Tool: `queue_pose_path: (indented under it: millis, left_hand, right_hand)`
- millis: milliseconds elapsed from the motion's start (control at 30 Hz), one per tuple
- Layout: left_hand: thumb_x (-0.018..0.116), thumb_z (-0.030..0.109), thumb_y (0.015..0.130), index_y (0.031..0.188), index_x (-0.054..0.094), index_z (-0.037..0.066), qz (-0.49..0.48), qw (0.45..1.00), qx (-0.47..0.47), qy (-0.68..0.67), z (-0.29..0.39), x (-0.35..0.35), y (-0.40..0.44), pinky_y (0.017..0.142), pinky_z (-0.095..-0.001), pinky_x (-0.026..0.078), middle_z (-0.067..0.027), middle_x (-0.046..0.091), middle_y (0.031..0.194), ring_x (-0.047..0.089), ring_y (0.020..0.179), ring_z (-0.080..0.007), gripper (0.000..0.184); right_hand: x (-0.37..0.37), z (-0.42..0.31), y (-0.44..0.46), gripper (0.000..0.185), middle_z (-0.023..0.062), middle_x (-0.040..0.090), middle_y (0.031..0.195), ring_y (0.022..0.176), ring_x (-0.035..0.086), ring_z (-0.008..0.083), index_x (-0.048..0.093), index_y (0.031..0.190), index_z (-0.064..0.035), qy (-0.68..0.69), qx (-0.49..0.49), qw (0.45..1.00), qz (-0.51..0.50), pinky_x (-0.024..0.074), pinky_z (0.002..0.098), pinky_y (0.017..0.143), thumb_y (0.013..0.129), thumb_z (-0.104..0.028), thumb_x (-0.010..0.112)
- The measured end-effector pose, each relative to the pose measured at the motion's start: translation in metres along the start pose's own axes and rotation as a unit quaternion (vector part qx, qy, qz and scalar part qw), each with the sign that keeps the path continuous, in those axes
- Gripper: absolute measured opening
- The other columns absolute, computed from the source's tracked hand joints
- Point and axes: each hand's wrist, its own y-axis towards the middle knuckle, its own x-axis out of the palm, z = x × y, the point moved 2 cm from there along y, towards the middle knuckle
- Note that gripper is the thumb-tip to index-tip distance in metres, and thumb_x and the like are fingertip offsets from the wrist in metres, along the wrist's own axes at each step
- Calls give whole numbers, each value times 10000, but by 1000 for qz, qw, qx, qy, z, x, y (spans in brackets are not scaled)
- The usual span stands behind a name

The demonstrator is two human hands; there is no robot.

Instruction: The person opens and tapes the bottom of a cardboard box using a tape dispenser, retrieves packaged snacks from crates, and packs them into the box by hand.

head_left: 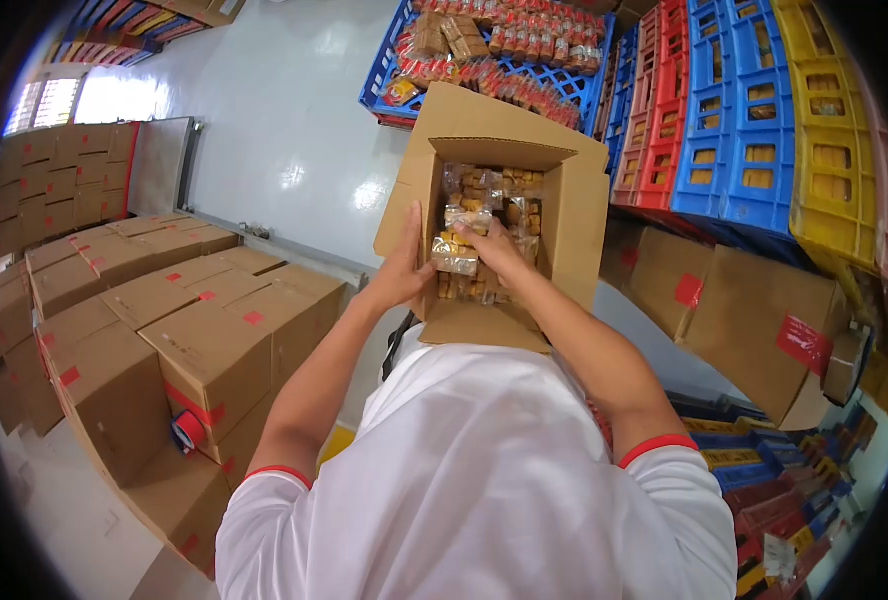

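An open cardboard box [579,215] stands in front of my body with its flaps spread. Inside lie several clear plastic packets of golden-brown baked pieces [456,262]. My left hand [402,270] grips the box's left wall, thumb over the edge and fingers along the outer flap. Reaching down into the box, my right hand [504,255] has its thumb and fingers closed on a packet near the middle. Part of that packet and the fingertips are hidden by the hand.
Beyond the box sits a blue crate [389,95] of red-and-clear wrapped packets. Stacked blue, red and yellow crates [709,130] line the right, above closed cartons [754,310]. Taped cartons [204,320] fill the left, with a red tape roll [189,430] among them.
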Motion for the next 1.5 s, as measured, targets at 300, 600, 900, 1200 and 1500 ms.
queue_pose_path:
  millis: [300, 600, 900, 1200, 1500]
  left_hand:
    - [495, -90, 771, 1647, -118, 17, -36, 988, 7, -151, -2, 18, 2, 1287, -378, 69, -233, -3, 1730, -36, 1613, -330, 1074]
    - [457, 69, 996, 1676, 16, 66, -24, 976, -65, -208, -7, 10, 3, 1280, -386, 141, -202, 106, 1733, 91, 1610, -318, 810]
    - [411, 185, 1090, 1672, 60, 54, 30, 990, -46, -128, -8, 21, 3, 1271, -386, 175, -234, 175, 1709, 166, 1593, -350, 692]
    - [408, 167, 1069, 1677, 55, 78, 36, 988, -79, -126, -4, 25, 1, 1256, -392, 220, -249, 204, 1695, 224, 1573, -371, 709]
    - [433, 2, 941, 1679, 82, 102, 82, 989, -47, -109, -6, 20, 8, 1243, -395, 262, -270, 256, 1674, 290, 1547, -385, 824]
  right_hand:
    - [24, 30, 28, 843, 272, 517, 1503, 1393, 515, 348, 434, 1507, 60, -11, 3, 999, 30, 404, 407, 1131, 1027, -629, 499]
    - [16, 52, 50, 1037, 348, 405, 1564, 1472, 419, 418, 267, 1570, 122, -70, -51, 986, -144, 365, 422, 1188, 970, -670, 566]
    - [25, 49, 45, 970, 307, 586, 1385, 1255, 599, 354, 382, 1467, 154, -47, 32, 991, -119, 487, 432, 1015, 921, -568, 730]
    - [27, 57, 76, 848, 348, 640, 1233, 1203, 639, 409, 640, 1169, 127, -213, 44, 971, -104, 493, 462, 993, 890, -671, 698]
    - [21, 57, 74, 860, 289, 666, 1171, 1113, 654, 319, 620, 1208, 145, -136, 34, 988, -58, 509, 414, 931, 781, -556, 876]
